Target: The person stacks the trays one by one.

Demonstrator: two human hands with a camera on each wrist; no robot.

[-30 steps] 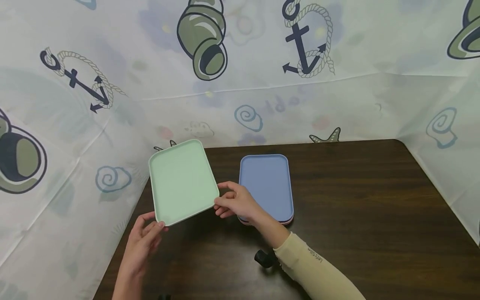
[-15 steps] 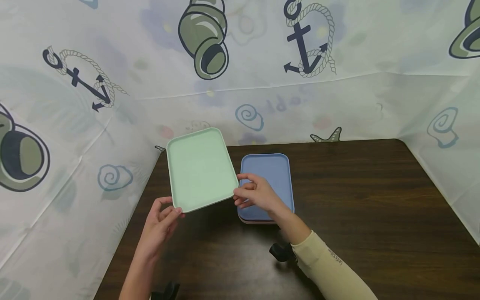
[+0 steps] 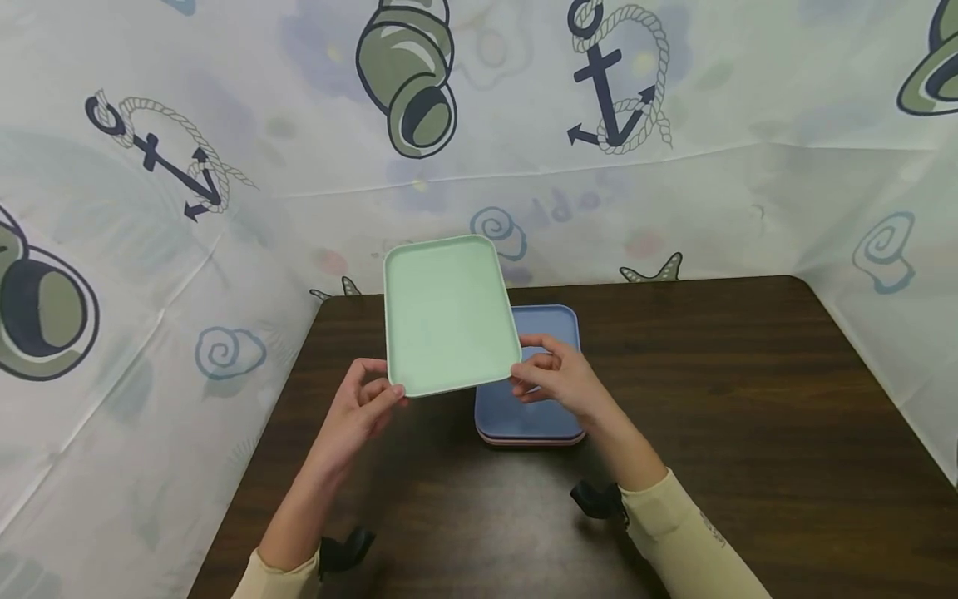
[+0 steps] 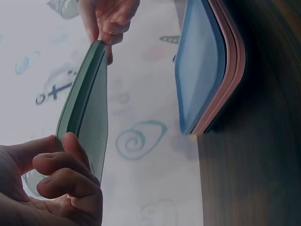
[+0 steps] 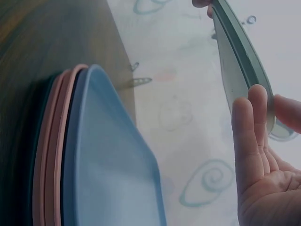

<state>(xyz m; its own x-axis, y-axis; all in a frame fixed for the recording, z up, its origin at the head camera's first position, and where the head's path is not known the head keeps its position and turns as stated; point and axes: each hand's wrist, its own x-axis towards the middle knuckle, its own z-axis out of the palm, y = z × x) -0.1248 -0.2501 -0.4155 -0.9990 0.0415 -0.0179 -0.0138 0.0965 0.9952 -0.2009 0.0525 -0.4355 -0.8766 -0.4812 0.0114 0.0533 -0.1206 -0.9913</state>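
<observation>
A pale green rectangular tray (image 3: pixel 452 316) with a low rim is held up off the table, tilted toward the head camera. My left hand (image 3: pixel 363 408) pinches its near left corner, and my right hand (image 3: pixel 561 378) pinches its near right corner. Behind and below it, a blue tray (image 3: pixel 524 414) tops a stack on the table, partly hidden by the green tray and my right hand. In the right wrist view, pink trays (image 5: pixel 51 155) and a dark tray edge (image 5: pixel 40 122) show beneath the blue one.
The dark wooden table (image 3: pixel 733 416) reaches back to a patterned cloth (image 3: pixel 711 191) that hangs behind and on both sides. A black strap piece (image 3: pixel 346 549) sticks out at the left wrist, and another black piece (image 3: pixel 597 499) at the right.
Both hands have carried the green tray rightward and slightly up, from the table's left side to partly over the blue stack. The tray has turned a little straighter. The stack has stayed put.
</observation>
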